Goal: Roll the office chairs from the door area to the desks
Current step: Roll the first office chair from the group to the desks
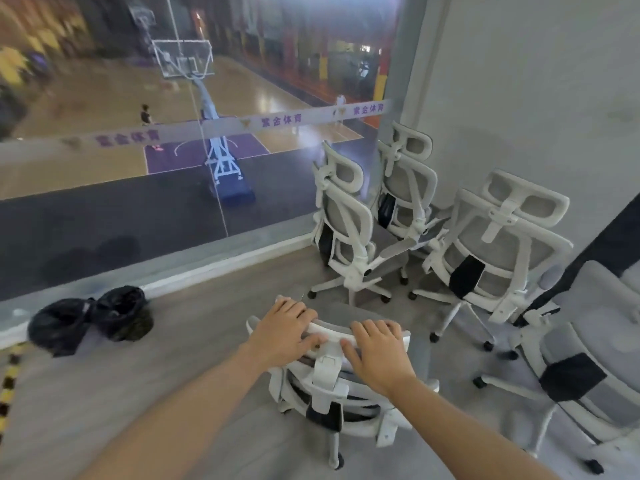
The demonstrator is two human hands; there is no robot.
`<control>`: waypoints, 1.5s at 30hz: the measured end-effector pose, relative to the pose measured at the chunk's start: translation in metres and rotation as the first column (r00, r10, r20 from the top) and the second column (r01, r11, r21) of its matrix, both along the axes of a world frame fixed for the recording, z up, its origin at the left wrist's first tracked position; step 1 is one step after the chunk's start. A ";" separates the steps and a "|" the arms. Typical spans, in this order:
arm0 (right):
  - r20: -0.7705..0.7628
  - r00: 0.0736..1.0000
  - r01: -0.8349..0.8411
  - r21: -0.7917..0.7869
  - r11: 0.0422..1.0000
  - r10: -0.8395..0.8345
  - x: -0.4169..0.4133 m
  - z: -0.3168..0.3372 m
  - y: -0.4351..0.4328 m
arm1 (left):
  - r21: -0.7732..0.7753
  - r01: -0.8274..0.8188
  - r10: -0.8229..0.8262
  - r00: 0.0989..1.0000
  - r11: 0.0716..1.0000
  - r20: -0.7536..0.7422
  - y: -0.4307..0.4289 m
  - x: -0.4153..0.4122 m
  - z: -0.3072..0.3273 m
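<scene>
A white-framed office chair with grey mesh stands right below me, its back toward me. My left hand grips the left part of its headrest and my right hand grips the right part, fingers curled over the top edge. Three more chairs of the same kind stand grouped in the corner ahead: one by the glass, one behind it, one nearer on the right. Another chair is at the far right edge.
A floor-to-ceiling glass wall runs along the left and front, with a basketball court below it. Two black-bagged bins sit by the glass at the left. A yellow-black striped edge marks the floor at far left. A grey wall closes the right.
</scene>
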State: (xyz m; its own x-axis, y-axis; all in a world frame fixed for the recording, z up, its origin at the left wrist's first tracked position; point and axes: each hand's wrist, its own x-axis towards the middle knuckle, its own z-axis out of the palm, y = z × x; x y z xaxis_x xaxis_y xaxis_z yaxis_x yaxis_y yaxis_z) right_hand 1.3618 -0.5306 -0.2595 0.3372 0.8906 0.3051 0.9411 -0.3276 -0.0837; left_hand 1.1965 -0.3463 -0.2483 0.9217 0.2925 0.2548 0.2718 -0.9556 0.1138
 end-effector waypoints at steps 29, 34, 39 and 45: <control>-0.088 0.720 -0.687 -0.227 0.690 0.688 -0.482 0.033 0.125 | -0.102 -0.760 0.750 0.650 0.641 -0.123 -0.058 -0.559 0.003; -0.131 0.637 -0.759 -0.281 0.588 0.760 -0.576 0.037 0.157 | -0.086 -0.823 0.822 0.567 0.562 -0.051 -0.051 -0.653 -0.008; -0.148 0.545 -0.822 -0.289 0.491 0.825 -0.687 0.040 0.201 | -0.029 -0.885 0.885 0.466 0.466 0.006 -0.042 -0.758 -0.009; -0.145 0.388 -0.904 -0.250 0.345 0.910 -0.805 0.034 0.259 | -0.051 -0.954 0.954 0.291 0.295 0.073 -0.021 -0.860 -0.016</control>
State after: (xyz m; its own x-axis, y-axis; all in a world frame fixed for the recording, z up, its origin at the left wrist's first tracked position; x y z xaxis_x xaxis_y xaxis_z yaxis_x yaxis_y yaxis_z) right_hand 0.5566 -0.2719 -0.2253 -0.7290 0.6842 0.0200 0.6762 0.7243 -0.1347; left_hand 0.3364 -0.3677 -0.2645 -0.0291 0.9515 0.3064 0.9829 -0.0284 0.1818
